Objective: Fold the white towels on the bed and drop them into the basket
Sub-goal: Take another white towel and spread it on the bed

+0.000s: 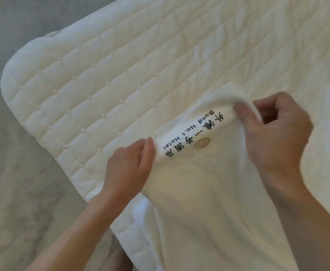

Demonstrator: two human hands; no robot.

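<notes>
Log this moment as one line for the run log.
towel: on bed, lettered edge held up | left hand: pinches one end of edge | right hand: grips other end | basket: not in view

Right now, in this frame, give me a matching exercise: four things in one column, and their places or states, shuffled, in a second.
Things
1. left hand
2. right hand
3. gold emblem
4. quilted mattress

Places or states
A. lies under the white towel
B. pinches the upper right end of the lettered band
C. sits beside the black lettering
D. grips the lettered band's lower left end

Pairs: 1-D, 2-B, 3-C, 4-A
</notes>
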